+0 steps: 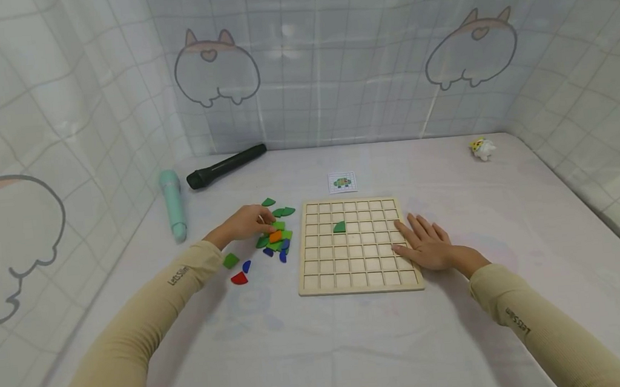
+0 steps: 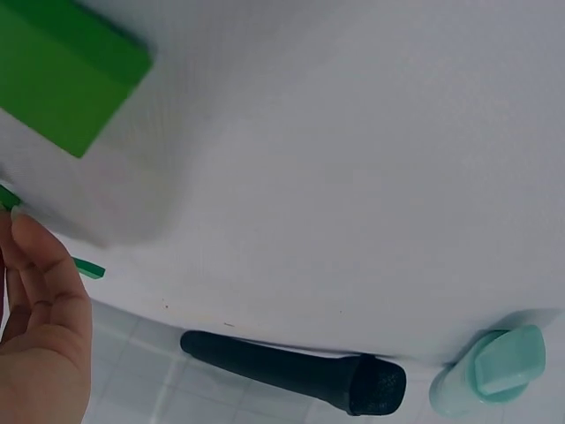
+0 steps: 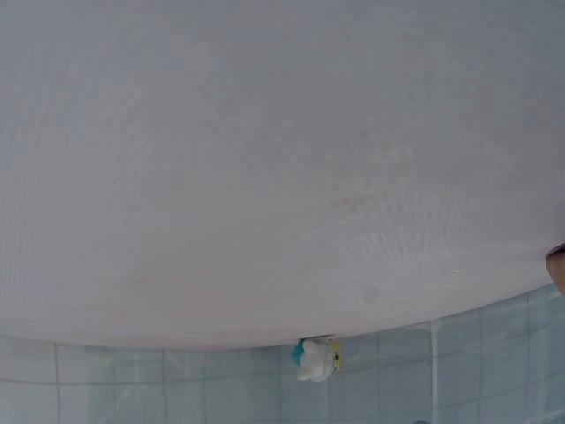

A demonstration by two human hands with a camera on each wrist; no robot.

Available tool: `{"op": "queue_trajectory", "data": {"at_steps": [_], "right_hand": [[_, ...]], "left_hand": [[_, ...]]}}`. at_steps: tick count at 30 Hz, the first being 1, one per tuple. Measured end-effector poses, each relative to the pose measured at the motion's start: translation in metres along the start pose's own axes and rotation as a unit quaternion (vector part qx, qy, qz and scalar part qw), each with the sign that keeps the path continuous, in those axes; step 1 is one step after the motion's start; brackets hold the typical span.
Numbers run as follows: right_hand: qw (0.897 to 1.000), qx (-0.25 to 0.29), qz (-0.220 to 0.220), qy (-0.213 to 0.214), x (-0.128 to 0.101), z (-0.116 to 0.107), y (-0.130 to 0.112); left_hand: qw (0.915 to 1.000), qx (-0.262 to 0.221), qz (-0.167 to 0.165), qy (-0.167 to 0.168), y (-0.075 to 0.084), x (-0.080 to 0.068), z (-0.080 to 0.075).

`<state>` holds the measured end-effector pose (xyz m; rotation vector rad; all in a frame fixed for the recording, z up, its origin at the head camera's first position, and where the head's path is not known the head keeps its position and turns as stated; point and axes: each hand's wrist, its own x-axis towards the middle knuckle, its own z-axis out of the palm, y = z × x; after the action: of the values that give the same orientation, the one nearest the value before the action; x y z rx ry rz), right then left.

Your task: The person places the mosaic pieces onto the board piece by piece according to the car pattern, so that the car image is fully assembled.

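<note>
A: What is each hand doing?

B: The left hand [image 1: 244,223], left of centre in the head view, has its fingers curled down onto the pile of coloured pieces [image 1: 276,238], fingertips by the orange piece [image 1: 276,236]. I cannot tell whether it has pinched one yet. The right hand [image 1: 427,244] lies flat with straight fingers on the right edge of the wooden grid board [image 1: 356,245], holding nothing.

A: How would you do this pick well?

B: I would lift a single piece cleanly off the pile without dragging its neighbours, and keep the flat hand pressing the board so it does not slide when a piece goes into a cell.

A: Give me the counts.

B: One green quarter-round piece [image 1: 339,227] sits in the board, upper middle. There is one orange piece; one red half-round [image 1: 239,278] and one green square [image 1: 230,260] lie apart at the lower left of the pile; about three blue ones [image 1: 246,265]; the overlapping greens I cannot count exactly. One pattern card [image 1: 342,182] lies above the board. One black microphone [image 1: 226,166] and one mint-green microphone [image 1: 173,203] are at the left, and one small toy figure [image 1: 482,148] at the upper right.
</note>
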<state>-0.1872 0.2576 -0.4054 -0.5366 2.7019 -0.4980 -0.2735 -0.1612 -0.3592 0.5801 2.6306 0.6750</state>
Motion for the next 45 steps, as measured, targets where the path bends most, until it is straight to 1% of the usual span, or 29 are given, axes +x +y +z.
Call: {"op": "queue_trajectory", "data": {"at_steps": [3,10,16,21,25,28,30,34,39,43,45], "right_hand": [[1.0,0.004,0.0,-0.001,0.0,0.0,0.0],[1.0,-0.001,0.002,0.0,0.001,0.0,0.001],[1.0,-0.001,0.003,-0.002,0.002,0.001,0.002],[1.0,-0.002,0.003,-0.002,0.002,0.001,0.003],[1.0,-0.003,0.003,-0.003,0.002,0.001,0.003],[1.0,-0.002,0.003,-0.005,0.002,0.001,0.002],[1.0,-0.001,0.003,-0.005,0.002,0.0,0.002],[1.0,-0.002,0.003,-0.005,0.001,-0.001,0.002],[1.0,-0.005,0.002,-0.005,0.0,-0.001,0.001],[1.0,-0.003,0.0,-0.005,-0.001,-0.002,0.0],[1.0,-0.002,0.001,-0.006,-0.001,-0.003,0.0]], "left_hand": [[1.0,0.003,-0.001,0.002,0.001,0.0,0.001],[0.9997,0.009,0.009,0.019,0.006,0.004,0.002],[0.9989,0.016,0.014,0.041,0.015,0.008,0.005],[0.9976,0.011,0.029,0.063,0.026,0.013,0.01],[0.9957,-0.001,0.063,0.068,0.036,0.019,0.016],[0.9928,0.0,0.101,0.065,0.046,0.023,0.02],[0.9914,0.003,0.117,0.059,0.052,0.027,0.023],[0.9905,-0.002,0.131,0.041,0.068,0.036,0.029],[0.9877,-0.001,0.154,0.029,0.088,0.043,0.039],[0.984,0.01,0.176,0.024,0.101,0.048,0.045],[0.9834,0.011,0.18,0.021,0.106,0.051,0.048]]}}
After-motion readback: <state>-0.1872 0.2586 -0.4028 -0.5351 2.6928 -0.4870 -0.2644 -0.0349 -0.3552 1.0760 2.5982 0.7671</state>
